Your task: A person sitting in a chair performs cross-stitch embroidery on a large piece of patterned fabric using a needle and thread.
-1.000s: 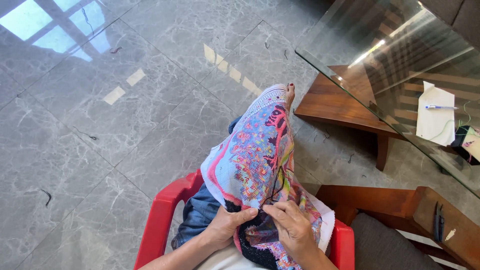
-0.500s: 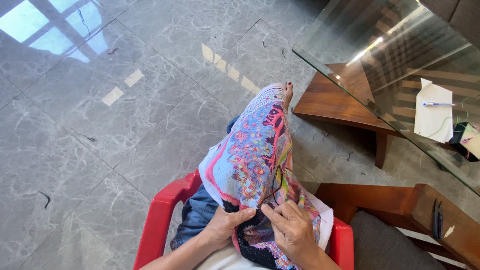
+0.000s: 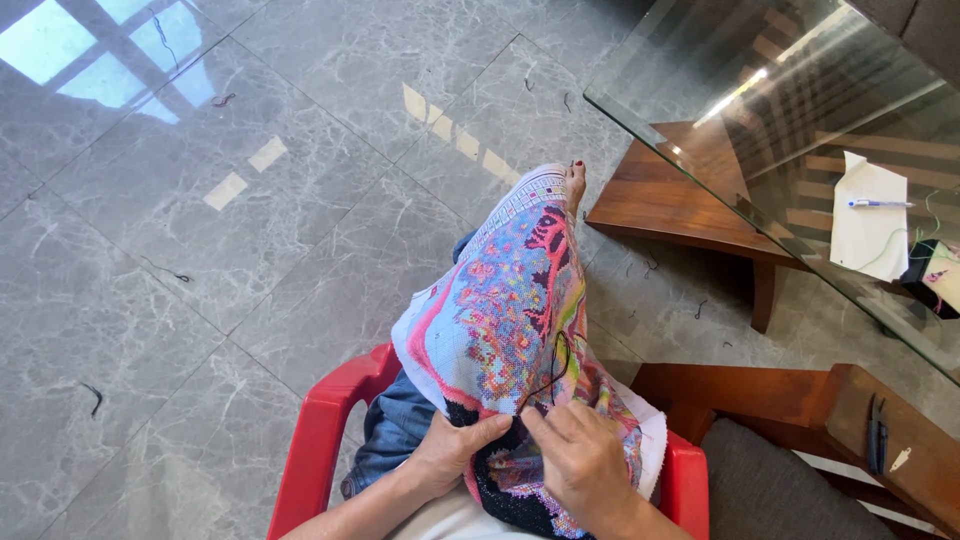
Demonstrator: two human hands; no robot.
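Grey marble floor (image 3: 250,200) spreads under the red plastic chair (image 3: 320,440). Across the person's lap lies the cross-stitch cloth (image 3: 510,320), mostly filled with colour. Left hand (image 3: 450,455) grips its lower edge; right hand (image 3: 580,460) pinches dark thread (image 3: 552,375), stitching seemingly unfinished.

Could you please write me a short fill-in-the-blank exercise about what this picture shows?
1. Both hands, the left hand and right hand, work on a colourful embroidered ____.
2. The person sits on a ____ plastic chair.
3. A pen lies on white paper on the ____ table.

Missing words: cloth; red; glass
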